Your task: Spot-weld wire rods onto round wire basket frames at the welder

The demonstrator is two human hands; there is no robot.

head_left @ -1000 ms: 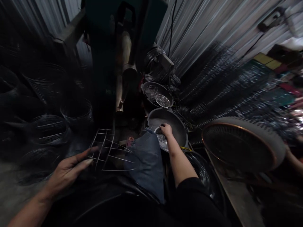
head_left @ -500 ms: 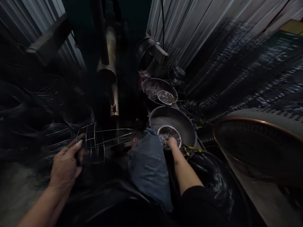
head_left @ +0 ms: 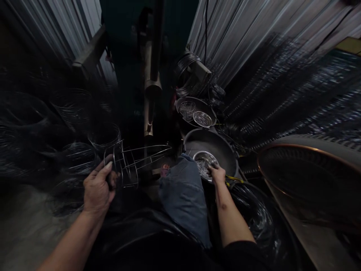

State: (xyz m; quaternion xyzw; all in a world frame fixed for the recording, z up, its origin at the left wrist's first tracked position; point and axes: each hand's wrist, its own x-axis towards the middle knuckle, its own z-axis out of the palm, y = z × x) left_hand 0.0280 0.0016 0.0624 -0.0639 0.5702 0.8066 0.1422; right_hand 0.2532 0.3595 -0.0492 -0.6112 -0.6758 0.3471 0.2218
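My left hand (head_left: 98, 186) is closed round the wide end of a wire frame (head_left: 135, 162), a cone-like cage of thin rings and rods that points right. My right hand (head_left: 217, 174) rests at the near rim of a small shiny metal bowl (head_left: 205, 161) holding small metal pieces; its fingers are curled, and what they pinch is too small to see. The bowl sits in a large dark pan (head_left: 222, 150). My knee in blue cloth (head_left: 183, 192) lies between the two hands.
A second pan (head_left: 208, 109) with a small wire basket and a dish stands behind. Coils of dark wire (head_left: 70, 113) pile up at left. A large round fan guard (head_left: 307, 177) lies at right, stacked wire parts behind it. A machine column (head_left: 152, 82) rises ahead.
My left hand went from open beside the wire frame to gripping it and turning it sideways. My right hand slid from the bowl's far side to its near rim.
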